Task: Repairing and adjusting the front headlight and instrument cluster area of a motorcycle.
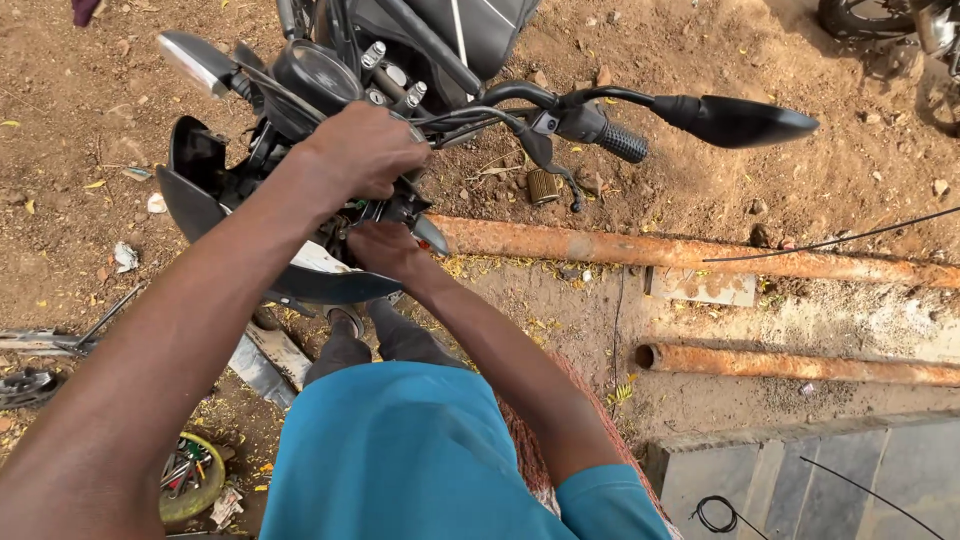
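Nearest the lens, a blue shirt [420, 460] fills the lower middle of the view, with both bare arms reaching forward from it to the front of a black motorcycle [440, 40] parked on brown dirt ground [60, 110]. Left hand [362, 150] is curled shut over the middle of the handlebar, just below the round instrument dial [318, 72], fingers wrapped down out of sight. Right hand [385, 248] sits lower, tucked up under the headlight cowl [200, 175], where loose coloured wires [358, 207] show; whether its fingers pinch anything I cannot tell, since the cowl hides them.

Judging from this, the front fairing looks opened up and hanging askew, so the stripping-down seems partly done, while the work on the wiring behind the lamp is under way and nothing is refitted yet.

Right handlebar grip [622, 143] and black mirror [740, 120] stick out untouched. Two rusty pipes [700, 255] lie across the ground beyond, a yellow-green bowl of tools [190, 478] sits at lower left, and a coil of black cable [716, 514] rests on grey stone slabs [800, 470].
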